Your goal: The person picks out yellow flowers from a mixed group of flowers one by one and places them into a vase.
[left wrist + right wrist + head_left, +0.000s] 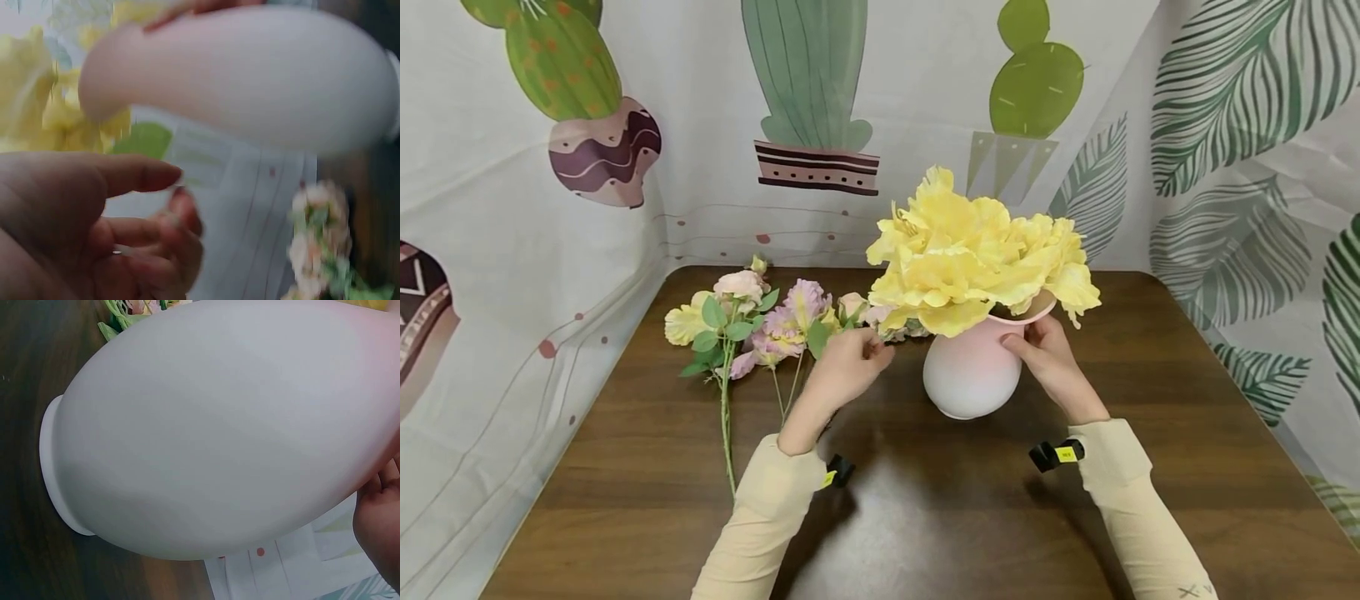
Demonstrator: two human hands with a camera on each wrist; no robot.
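Note:
A pink-to-white vase [972,371] stands right of the middle of the table, filled with large yellow flowers [970,258] that spread over its rim. My right hand [1056,367] grips the vase at its neck, thumb in front and fingers behind. In the right wrist view the rounded white body of the vase [219,437] covers most of the picture, with part of the right hand [378,515] at the edge. Left of the vase and apart from it is my left hand [847,371]. Its fingers are loosely curled in the left wrist view, with nothing seen between them.
On the left of the brown wooden table [625,450] lie several artificial flowers: a pale pink rose stem [741,286], a purple-and-yellow bloom [790,321] and a yellow one [688,321]. Behind the table hangs a white cloth [700,100] printed with cacti and leaves.

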